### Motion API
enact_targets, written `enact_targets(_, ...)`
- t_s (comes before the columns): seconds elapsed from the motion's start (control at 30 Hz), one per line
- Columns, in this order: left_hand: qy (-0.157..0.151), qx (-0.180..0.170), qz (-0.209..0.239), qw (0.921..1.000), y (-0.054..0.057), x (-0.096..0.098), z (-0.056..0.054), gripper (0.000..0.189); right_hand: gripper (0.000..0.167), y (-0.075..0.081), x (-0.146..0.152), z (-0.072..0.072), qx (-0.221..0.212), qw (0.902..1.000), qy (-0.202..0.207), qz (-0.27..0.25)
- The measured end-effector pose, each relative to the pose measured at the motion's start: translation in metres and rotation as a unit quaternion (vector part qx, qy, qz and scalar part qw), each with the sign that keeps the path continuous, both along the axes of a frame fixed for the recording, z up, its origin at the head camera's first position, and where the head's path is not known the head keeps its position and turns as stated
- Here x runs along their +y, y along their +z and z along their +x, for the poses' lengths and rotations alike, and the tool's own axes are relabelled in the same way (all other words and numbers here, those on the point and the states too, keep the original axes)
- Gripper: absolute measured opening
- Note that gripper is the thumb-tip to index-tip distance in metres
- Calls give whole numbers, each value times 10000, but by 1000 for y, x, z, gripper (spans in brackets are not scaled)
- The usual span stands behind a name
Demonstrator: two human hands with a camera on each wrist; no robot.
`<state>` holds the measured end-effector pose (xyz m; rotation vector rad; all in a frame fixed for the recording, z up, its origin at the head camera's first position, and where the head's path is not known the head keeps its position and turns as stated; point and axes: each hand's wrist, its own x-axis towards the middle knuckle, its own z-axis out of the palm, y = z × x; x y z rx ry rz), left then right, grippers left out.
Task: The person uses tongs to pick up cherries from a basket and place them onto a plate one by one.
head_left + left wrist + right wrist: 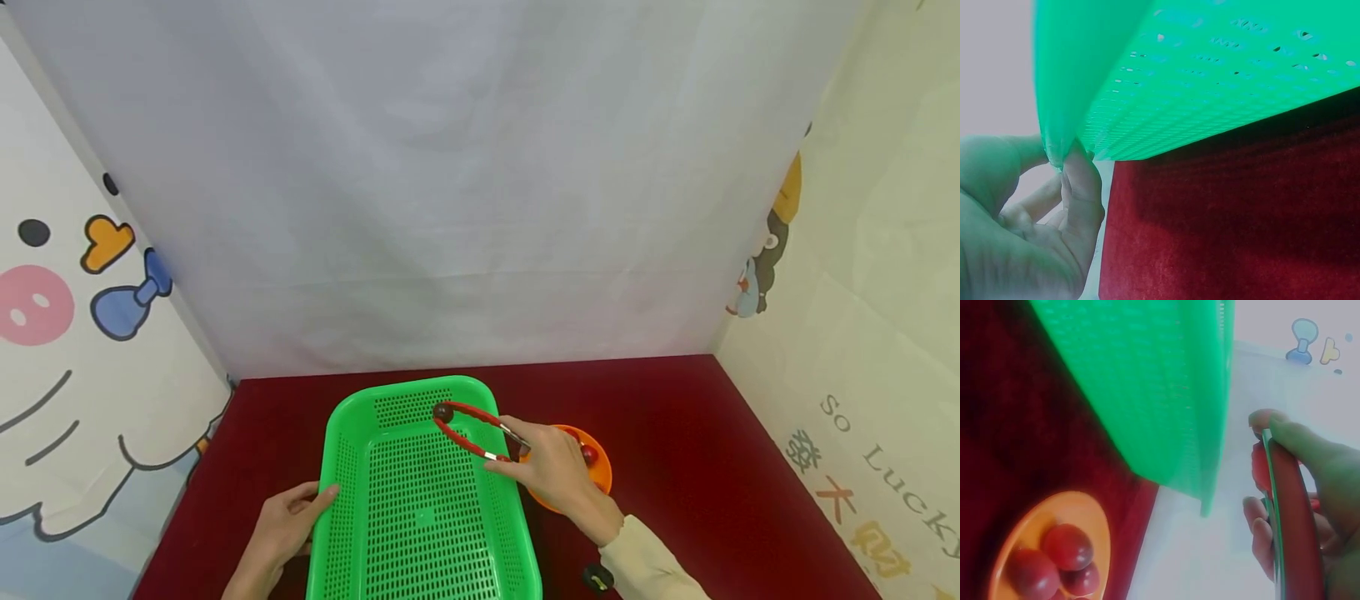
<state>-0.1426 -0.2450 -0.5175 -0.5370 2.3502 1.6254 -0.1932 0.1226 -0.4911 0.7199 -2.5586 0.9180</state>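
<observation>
My left hand pinches the left rim of a green perforated plastic basket; in the left wrist view the thumb and fingers meet on that rim. In my right hand are red tongs, gripped near their metal middle. A small dark round fruit sits at the tips of the tongs, over the far part of the basket. Beneath the right hand, partly hidden, is an orange plate with several round red fruits on it. The right wrist view shows the tongs' handle against the palm.
A dark red cloth covers the table. Behind it hangs a pale curtain, with printed panels at left and right. A small black object lies beside the right sleeve. The plate stands right next to the basket.
</observation>
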Motion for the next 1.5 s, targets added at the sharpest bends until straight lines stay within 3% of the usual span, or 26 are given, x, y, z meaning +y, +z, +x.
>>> enact_targets(0.8,-65,-11,-153,9999,1,-1,0,70,63,-16,38,14,742,9956,-526,-206)
enact_targets(1.5,-168,-47,-155,9997,2,-3,1,75,67,-27,79,29,549,9915,-1177,9)
